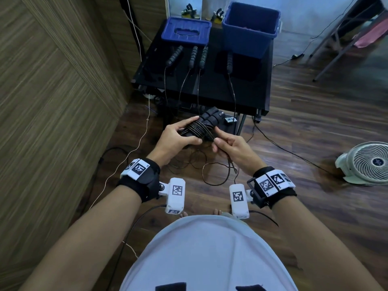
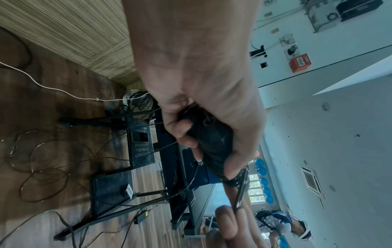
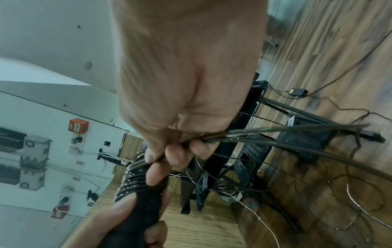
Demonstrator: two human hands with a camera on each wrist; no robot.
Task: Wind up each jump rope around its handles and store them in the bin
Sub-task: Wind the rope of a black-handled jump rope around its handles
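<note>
My left hand (image 1: 180, 135) grips a pair of black jump rope handles (image 1: 210, 119) held side by side, with several turns of thin dark rope (image 1: 199, 130) wound around them. My right hand (image 1: 224, 147) pinches the loose rope just right of the coil; the slack hangs in loops (image 1: 214, 175) toward the floor. In the left wrist view the fingers (image 2: 186, 132) curl round the black handles (image 2: 212, 139). In the right wrist view the fingers (image 3: 180, 156) pinch several rope strands (image 3: 275, 135). A blue bin (image 1: 249, 28) stands open at the table's back right.
Four more black handles (image 1: 194, 56) lie on the black table (image 1: 247, 95), their ropes hanging over the front edge. A blue lid (image 1: 185, 31) lies at the back left. A white fan (image 1: 367, 162) sits on the wooden floor at right. Cables trail across the floor.
</note>
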